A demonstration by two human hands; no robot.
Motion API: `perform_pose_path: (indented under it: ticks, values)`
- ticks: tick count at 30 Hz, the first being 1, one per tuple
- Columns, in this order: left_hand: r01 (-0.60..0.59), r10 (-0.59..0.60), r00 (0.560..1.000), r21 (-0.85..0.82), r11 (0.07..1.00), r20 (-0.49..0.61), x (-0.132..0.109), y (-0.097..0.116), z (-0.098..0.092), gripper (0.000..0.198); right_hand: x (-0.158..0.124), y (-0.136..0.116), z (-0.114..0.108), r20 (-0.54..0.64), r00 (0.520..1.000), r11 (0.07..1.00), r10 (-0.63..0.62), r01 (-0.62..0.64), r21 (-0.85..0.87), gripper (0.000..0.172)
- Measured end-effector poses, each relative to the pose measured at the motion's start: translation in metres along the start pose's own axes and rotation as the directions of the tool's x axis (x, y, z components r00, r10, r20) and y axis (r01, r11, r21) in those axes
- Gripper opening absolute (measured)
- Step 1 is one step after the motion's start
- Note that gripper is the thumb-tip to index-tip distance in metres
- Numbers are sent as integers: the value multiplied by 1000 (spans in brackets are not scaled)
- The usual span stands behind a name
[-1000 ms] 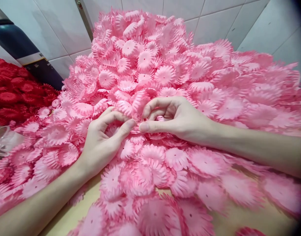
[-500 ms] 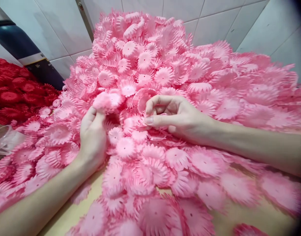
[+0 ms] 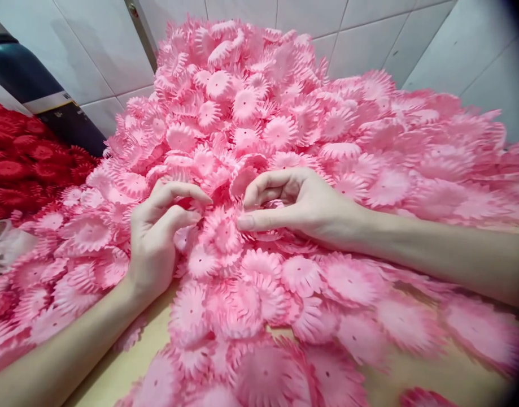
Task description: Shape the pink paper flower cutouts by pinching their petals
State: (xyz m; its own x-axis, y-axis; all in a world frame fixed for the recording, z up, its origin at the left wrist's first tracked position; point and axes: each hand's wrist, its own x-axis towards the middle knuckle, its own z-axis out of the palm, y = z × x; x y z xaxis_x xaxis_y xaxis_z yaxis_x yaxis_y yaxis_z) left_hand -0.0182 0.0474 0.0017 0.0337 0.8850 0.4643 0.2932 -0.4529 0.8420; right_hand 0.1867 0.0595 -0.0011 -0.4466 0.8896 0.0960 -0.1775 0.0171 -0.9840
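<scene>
A large heap of pink fabric-like flower petals (image 3: 246, 104), round with fringed edges and many with a small centre hole, fills the middle of the view. My left hand (image 3: 157, 232) is over the heap at left, thumb and forefinger apart with nothing visible between them. To its right, my right hand (image 3: 301, 206) is curled with thumb and forefinger close together in a pinch. Whatever they hold is too small or hidden to make out. A pink petal piece (image 3: 223, 232) lies just beside the right thumb, between the two hands.
Red petals (image 3: 17, 164) are heaped at the far left. A dark cylindrical bottle (image 3: 43, 85) leans there, above a clear plastic container (image 3: 7, 249). White wall tiles (image 3: 369, 42) stand behind. Bare yellowish tabletop (image 3: 153, 322) shows at the front.
The pink petals that my left hand held up are out of its fingers, which have parted and reach right. My right hand has shifted slightly left and down, still pinched.
</scene>
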Motion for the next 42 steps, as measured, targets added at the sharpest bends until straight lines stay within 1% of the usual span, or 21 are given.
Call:
perform_pose_path:
  ticks: [2, 4, 7, 9, 11, 14, 16, 19, 22, 26, 30, 32, 34, 38, 40, 42]
  values:
    - [-59, 58, 998, 12, 998, 31, 0, 1, -1, 20, 0, -1, 0, 2, 1000, 1000, -12, 12, -21, 26]
    - [-84, 82, 995, 37, 996, 52, -1, 3, -1, 17, 1, -2, 1, 7, 1000, 1000, -7, 7, -27, 26]
    - [-148, 133, 986, 158, 976, 100, -2, 8, 3, 17, 1, -2, 1, 21, 1000, 999, 9, -8, -39, 23]
    - [-173, 145, 979, 208, 963, 141, -3, 11, 4, 16, 1, -2, 0, 40, 999, 998, -1, 4, -66, 22]
    - [-172, 141, 977, 203, 964, 159, -3, 11, 4, 12, 1, -1, 0, 46, 999, 996, -13, 16, -82, 22]
    - [-184, 149, 970, 182, 966, 191, -3, 11, 2, 8, 1, 0, 0, 7, 1000, 995, -24, 25, -93, 22]
    - [-187, 138, 957, 178, 966, 257, -3, 10, 2, 8, 1, 1, 0, -12, 999, 993, -32, 31, -112, 23]
    - [-164, 100, 927, 151, 975, 362, -3, 11, 3, 8, 1, 0, 0, 7, 998, 985, -57, 57, -160, 24]
    - [-135, 83, 913, 105, 985, 399, -3, 12, 4, 8, 0, -1, 1, 29, 995, 973, -95, 99, -208, 24]
    - [-74, 32, 921, 95, 993, 389, -2, 14, 4, 1, -1, -1, 3, 44, 988, 958, -145, 152, -245, 22]
    - [7, -31, 940, 73, 997, 340, 0, 14, 3, 5, 0, 1, 1, 63, 982, 947, -176, 186, -262, 17]
    - [41, -54, 943, 48, 998, 329, 0, 13, 3, 8, 0, 1, 0, 80, 984, 955, -160, 174, -238, 15]
    - [67, -75, 946, 36, 997, 317, 0, 12, 4, 12, 0, 1, -1, 78, 989, 971, -124, 137, -194, 17]
    - [90, -93, 963, 22, 996, 252, 0, 9, 6, 13, 0, 0, 1, 16, 999, 998, -35, 36, -59, 27]
    - [110, -111, 970, 18, 994, 216, 1, 8, 7, 13, 0, 0, 3, -3, 1000, 999, -30, 30, -29, 28]
    - [126, -129, 974, 27, 992, 187, 1, 8, 8, 15, 1, 0, 3, -10, 998, 997, -54, 53, -51, 26]
